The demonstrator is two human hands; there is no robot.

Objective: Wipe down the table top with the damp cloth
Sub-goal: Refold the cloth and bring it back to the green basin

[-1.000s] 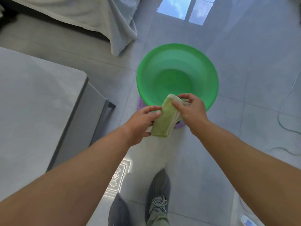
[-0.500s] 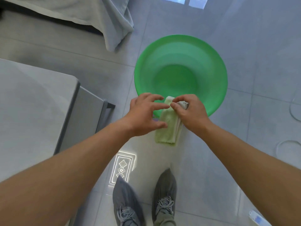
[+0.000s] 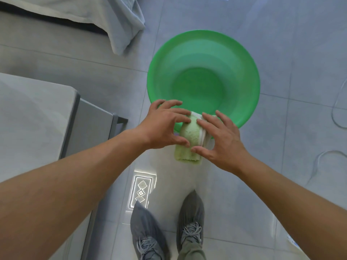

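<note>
My left hand (image 3: 161, 126) and right hand (image 3: 221, 143) each pinch the folded green damp cloth (image 3: 189, 133) between thumb and forefinger, other fingers spread. It is held between them in the air at the near rim of a green basin (image 3: 187, 53). The grey table (image 3: 37, 113) stands to my left, apart from the cloth, and my 2 grey shoes (image 3: 191, 218) show below.

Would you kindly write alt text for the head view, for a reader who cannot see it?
The left hand and right hand hold a folded green cloth between them at the near rim of a green basin. A grey table top lies to the left; grey shoes stand on tiled floor.
</note>
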